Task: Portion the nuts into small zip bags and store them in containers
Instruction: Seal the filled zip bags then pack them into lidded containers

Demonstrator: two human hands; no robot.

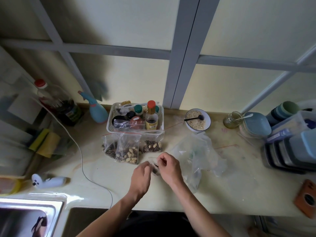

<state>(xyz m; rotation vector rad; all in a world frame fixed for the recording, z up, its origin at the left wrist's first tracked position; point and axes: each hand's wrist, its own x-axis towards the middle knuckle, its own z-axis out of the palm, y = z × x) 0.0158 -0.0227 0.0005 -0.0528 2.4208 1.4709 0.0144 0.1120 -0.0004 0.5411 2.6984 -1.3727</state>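
A small clear zip bag with dark seeds inside sits over the pale counter, pinched between left hand and right hand. Beyond stand three filled bags against a white perforated basket; crumpled clear plastic lies to the right.

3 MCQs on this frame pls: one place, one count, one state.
1. The filled zip bags stand:
A. in the sink
B. in front of the white basket
C. on the blue containers

2. Filled bags standing there:
A. one
B. three
C. six

3. The hands:
A. rest flat on the counter
B. both hold a small bag
C. grip the bowl

Key:
1 B, they line up along the basket's near side.
2 B, three show side by side.
3 B, left hand and right hand pinch it between them.
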